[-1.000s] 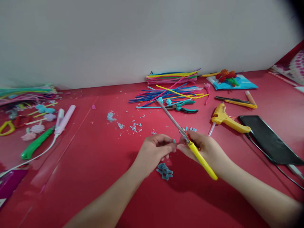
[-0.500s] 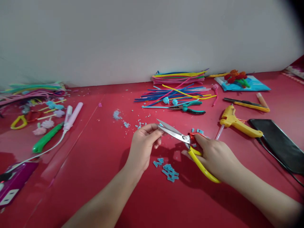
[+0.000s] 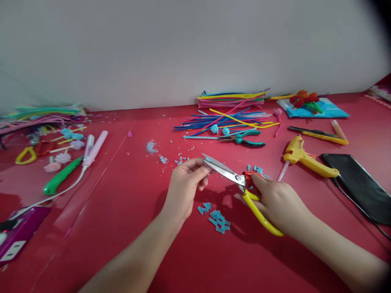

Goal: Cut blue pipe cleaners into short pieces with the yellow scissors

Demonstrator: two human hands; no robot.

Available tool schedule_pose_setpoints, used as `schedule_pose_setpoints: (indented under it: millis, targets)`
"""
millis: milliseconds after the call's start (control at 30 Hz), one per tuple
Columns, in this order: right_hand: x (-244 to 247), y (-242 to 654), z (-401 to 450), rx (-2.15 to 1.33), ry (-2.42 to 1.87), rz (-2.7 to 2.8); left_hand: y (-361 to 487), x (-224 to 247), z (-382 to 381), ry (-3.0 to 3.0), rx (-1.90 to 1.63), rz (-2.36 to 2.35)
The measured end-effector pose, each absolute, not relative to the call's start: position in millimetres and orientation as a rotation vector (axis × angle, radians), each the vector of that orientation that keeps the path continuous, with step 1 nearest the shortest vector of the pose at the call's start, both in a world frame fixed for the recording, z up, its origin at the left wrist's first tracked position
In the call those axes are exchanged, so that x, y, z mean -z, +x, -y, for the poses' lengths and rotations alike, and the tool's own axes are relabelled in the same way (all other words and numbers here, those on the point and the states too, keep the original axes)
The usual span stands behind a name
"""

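My right hand [image 3: 282, 201] is wrapped round the red and yellow handles of a pair of scissors [image 3: 226, 171]. Their blades point left and are slightly parted. At the blade tips, my left hand [image 3: 186, 185] pinches a small light-blue piece [image 3: 207, 159], mostly hidden by fingers and blades. Below the scissors lie two small groups of cut light-blue strips [image 3: 219, 221]. More blue bits [image 3: 258, 169] rest just beyond my right hand, and fine blue crumbs [image 3: 163, 159] are scattered past my left hand.
Pliers [image 3: 241, 139], two blue balls and a heap of pipe cleaners [image 3: 226, 122] lie at the back. To the right are a yellow glue gun [image 3: 308, 158], a cutter [image 3: 319, 134] and a black phone [image 3: 357, 183]. Leftward sit a corded pink tool [image 3: 96, 148] and a green-handled tool [image 3: 62, 177].
The view has shifted very slightly. Both hands stay nearly in place, with the scissor blades still at the left fingertips.
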State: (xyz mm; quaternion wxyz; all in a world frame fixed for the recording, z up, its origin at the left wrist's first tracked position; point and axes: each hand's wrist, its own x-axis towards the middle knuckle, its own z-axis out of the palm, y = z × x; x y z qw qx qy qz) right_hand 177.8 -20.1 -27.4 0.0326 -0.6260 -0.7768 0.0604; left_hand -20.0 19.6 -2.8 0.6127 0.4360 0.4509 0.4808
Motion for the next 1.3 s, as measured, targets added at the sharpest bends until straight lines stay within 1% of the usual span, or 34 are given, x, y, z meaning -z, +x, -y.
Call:
schedule_pose_setpoints:
  millis: [967,1200,1300]
  targets:
    - [27,181,22,-0.030,-1.893,2.341,-22,0,-20,0.993,-1.084,-1.023]
    - [16,177,17,-0.155,-2.000,2.242,-18,3,-19,0.977,-1.006,-1.009]
    - [14,175,16,-0.324,-1.955,2.170,-14,5,-18,0.989,-0.941,-1.036]
